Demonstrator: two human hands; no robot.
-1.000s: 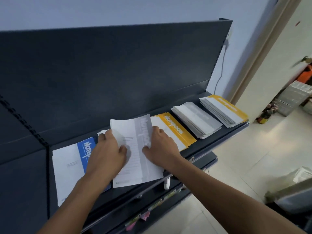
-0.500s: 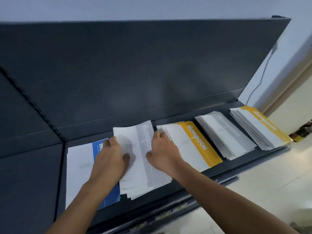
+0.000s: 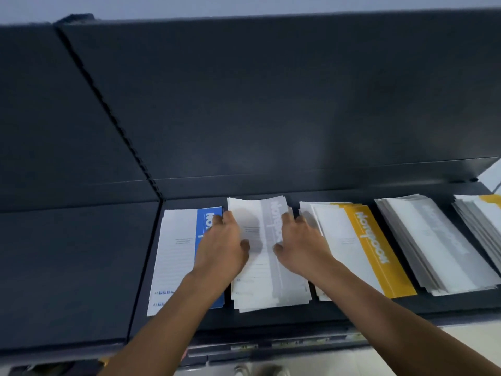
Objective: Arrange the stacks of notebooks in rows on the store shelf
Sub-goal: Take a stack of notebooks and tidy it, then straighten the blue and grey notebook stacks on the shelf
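A stack of grey-striped white notebooks lies flat on the dark shelf. My left hand grips its left edge, fingers along the side and thumb on the cover. My right hand grips its right edge the same way. A blue-striped stack lies just to the left, partly under my left wrist. To the right lie a yellow-striped stack, another grey stack and a further yellow stack cut off by the frame edge.
The shelf's dark back panel rises right behind the stacks. A neighbouring bare shelf section lies to the left past a divider. Pale floor shows below the shelf's front edge.
The grey stack between my hands has been pushed back and squared up on the shelf, straighter beside the blue stack. My view has swung left, so the doorway is gone.
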